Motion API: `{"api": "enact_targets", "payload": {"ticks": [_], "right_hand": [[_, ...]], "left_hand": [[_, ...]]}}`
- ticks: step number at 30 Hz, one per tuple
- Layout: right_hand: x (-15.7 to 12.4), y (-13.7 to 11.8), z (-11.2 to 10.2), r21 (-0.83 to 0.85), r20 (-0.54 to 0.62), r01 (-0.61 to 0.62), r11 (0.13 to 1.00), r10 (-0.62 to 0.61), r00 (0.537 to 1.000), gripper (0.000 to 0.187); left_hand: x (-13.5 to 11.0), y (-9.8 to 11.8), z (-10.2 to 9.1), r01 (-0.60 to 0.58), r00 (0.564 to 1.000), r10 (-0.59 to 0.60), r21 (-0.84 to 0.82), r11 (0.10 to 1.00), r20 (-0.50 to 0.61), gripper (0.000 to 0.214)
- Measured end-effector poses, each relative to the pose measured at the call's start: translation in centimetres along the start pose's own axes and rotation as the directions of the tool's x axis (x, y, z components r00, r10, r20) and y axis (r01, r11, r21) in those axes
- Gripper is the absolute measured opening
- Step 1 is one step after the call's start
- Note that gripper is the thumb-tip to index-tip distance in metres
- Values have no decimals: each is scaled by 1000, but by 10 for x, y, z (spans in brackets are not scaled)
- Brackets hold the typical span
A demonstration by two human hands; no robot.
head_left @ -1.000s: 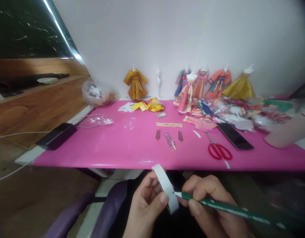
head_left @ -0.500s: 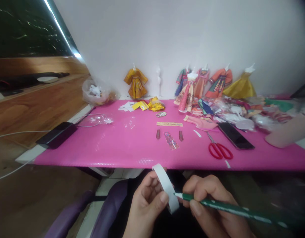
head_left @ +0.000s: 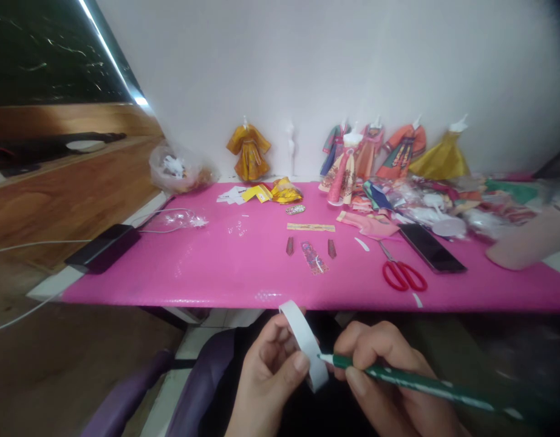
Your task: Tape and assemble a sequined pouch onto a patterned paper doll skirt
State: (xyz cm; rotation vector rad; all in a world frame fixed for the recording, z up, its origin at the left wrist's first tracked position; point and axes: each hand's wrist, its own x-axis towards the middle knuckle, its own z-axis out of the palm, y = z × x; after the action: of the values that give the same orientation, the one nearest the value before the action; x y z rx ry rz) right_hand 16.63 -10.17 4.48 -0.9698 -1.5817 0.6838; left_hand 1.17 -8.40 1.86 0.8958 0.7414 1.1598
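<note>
My left hand (head_left: 266, 379) is closed round a white roll of tape (head_left: 303, 343), thumb pressed on its outer face, held below the table's front edge. My right hand (head_left: 389, 379) grips a green pen (head_left: 421, 383) whose white tip touches the roll's side. Both hands are over my lap, in front of the pink table (head_left: 243, 267).
On the table lie red scissors (head_left: 402, 274), a black phone (head_left: 431, 247), small patterned paper pieces (head_left: 313, 256) and a paper strip (head_left: 311, 227). Paper dolls in dresses (head_left: 249, 152) stand along the wall. A black box (head_left: 103, 247) and a plastic bag (head_left: 175, 170) sit at left.
</note>
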Motion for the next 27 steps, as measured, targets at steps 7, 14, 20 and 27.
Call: {"api": "enact_targets", "payload": {"ticks": [7, 14, 20, 27], "right_hand": [[1, -2, 1, 59, -13, 2, 998, -1, 1000, 18], [1, -1, -1, 34, 15, -2, 999, 1, 1000, 18], [1, -1, -1, 47, 11, -17, 999, 16, 1000, 19], [2, -1, -1, 43, 3, 4, 999, -4, 1000, 18]], "left_hand": [[-1, 0, -2, 11, 1000, -11, -5, 1000, 12, 38], [-2, -1, -1, 7, 1000, -7, -16, 1000, 8, 40], [-1, -1, -1, 11, 1000, -10, -35, 999, 17, 38], [0, 0, 0, 12, 1000, -12, -30, 999, 27, 38]]}}
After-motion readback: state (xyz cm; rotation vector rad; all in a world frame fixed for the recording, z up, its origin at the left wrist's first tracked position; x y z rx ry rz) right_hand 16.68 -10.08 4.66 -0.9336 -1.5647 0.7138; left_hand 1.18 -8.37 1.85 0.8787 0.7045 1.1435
